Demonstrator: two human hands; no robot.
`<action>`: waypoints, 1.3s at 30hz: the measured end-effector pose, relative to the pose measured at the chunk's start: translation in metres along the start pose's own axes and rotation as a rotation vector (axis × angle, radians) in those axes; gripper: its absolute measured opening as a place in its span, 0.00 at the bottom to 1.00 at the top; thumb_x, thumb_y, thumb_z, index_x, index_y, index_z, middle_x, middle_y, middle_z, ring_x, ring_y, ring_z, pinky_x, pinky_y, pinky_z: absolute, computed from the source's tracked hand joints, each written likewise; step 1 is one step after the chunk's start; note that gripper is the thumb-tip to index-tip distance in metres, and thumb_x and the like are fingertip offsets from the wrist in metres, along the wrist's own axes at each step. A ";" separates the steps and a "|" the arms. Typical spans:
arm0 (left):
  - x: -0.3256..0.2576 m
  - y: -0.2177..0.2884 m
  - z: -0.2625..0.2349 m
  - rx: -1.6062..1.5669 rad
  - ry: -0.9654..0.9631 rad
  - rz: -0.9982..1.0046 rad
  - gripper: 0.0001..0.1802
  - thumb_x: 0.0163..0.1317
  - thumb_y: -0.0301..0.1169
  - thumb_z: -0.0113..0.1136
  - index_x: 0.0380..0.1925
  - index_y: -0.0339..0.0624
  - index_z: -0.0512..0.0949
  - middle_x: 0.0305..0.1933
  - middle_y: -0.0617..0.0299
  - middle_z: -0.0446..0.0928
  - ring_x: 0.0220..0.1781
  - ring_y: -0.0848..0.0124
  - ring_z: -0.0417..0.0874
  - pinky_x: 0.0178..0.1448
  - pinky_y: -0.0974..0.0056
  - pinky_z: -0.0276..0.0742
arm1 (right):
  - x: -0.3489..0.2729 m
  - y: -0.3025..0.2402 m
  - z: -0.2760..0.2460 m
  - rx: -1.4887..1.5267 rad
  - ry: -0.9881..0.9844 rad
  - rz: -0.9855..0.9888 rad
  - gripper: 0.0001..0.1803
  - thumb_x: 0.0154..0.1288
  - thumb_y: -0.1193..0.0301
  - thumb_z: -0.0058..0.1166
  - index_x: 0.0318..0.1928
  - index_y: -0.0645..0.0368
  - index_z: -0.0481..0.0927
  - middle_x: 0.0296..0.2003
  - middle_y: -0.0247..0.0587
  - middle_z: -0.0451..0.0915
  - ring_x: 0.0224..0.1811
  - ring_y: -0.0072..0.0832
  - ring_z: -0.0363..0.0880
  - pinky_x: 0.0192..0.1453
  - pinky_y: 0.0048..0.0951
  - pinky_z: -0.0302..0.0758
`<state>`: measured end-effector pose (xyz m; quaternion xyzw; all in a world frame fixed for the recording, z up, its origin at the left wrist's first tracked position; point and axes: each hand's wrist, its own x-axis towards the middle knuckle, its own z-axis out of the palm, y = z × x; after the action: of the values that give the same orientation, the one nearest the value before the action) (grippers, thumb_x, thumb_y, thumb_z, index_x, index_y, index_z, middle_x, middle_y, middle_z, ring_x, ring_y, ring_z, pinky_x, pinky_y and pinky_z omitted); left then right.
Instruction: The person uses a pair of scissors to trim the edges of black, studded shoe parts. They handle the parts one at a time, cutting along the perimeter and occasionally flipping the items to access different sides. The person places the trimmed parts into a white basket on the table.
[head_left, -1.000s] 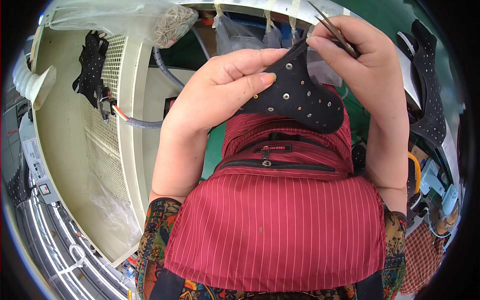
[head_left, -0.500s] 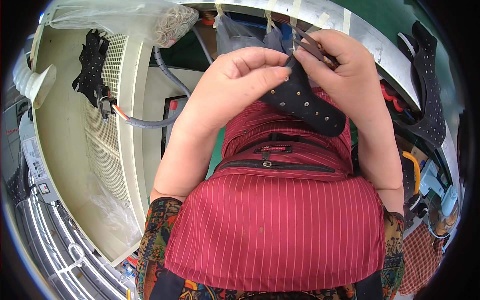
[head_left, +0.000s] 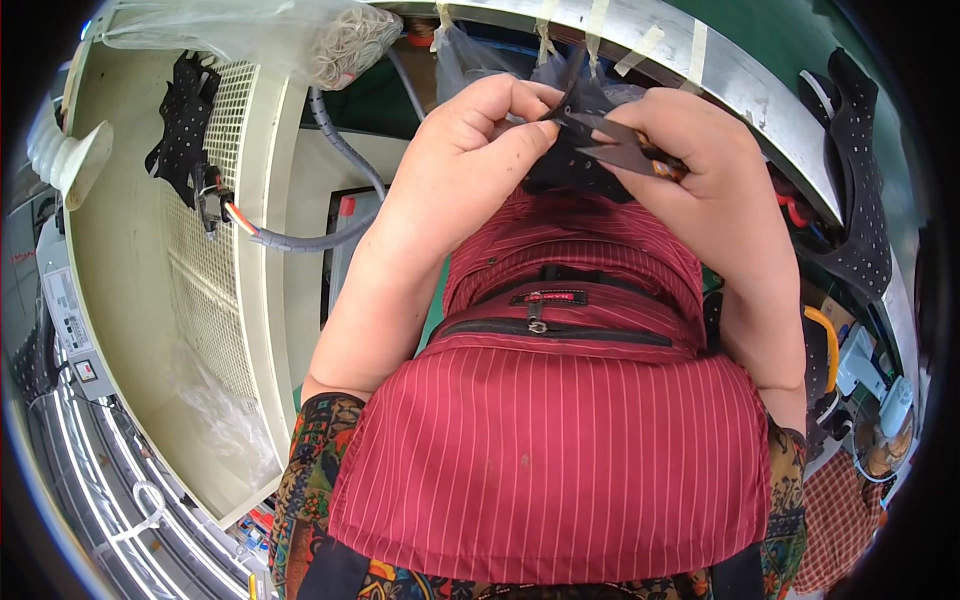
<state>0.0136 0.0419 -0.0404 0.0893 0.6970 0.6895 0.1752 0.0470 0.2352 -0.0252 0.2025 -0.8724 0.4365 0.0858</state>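
Left hand (head_left: 470, 160) pinched shut on black perforated leather piece (head_left: 570, 150), held just above red pinstriped apron (head_left: 550, 460). Right hand (head_left: 700, 180) closed around small metal thread snips (head_left: 615, 145), blades against the piece. Clear plastic bag (head_left: 250, 30) of pale loops up-left of apron. Small dark rectangular label (head_left: 548, 297) at apron's zip pocket. More perforated black pieces (head_left: 860, 210) right of apron.

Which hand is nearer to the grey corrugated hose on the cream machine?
Left. The left hand is just right of the grey corrugated hose; the right hand, holding snips, is farther right.
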 end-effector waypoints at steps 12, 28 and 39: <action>-0.004 0.012 -0.001 -0.179 -0.130 -0.166 0.12 0.61 0.22 0.54 0.46 0.34 0.74 0.39 0.59 0.81 0.41 0.77 0.80 0.49 0.72 0.74 | 0.010 0.009 -0.020 0.242 0.001 0.289 0.04 0.58 0.76 0.57 0.34 0.63 0.77 0.28 0.26 0.74 0.29 0.11 0.67 0.32 0.16 0.63; -0.006 0.011 0.003 -0.101 -0.106 -0.205 0.15 0.60 0.22 0.56 0.48 0.34 0.77 0.42 0.59 0.81 0.43 0.75 0.80 0.51 0.71 0.75 | 0.015 0.018 -0.009 0.171 0.071 0.285 0.05 0.58 0.75 0.58 0.33 0.64 0.78 0.24 0.25 0.72 0.25 0.10 0.63 0.28 0.15 0.60; -0.006 0.009 -0.001 -0.072 -0.185 -0.170 0.18 0.57 0.17 0.48 0.48 0.33 0.75 0.44 0.58 0.80 0.47 0.74 0.79 0.55 0.70 0.71 | 0.015 0.016 -0.011 0.312 -0.062 0.356 0.10 0.56 0.72 0.57 0.34 0.67 0.79 0.19 0.34 0.72 0.24 0.17 0.69 0.28 0.22 0.67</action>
<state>0.0174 0.0390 -0.0312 0.0867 0.6576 0.6857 0.2997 0.0266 0.2487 -0.0254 0.0697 -0.8185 0.5679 -0.0514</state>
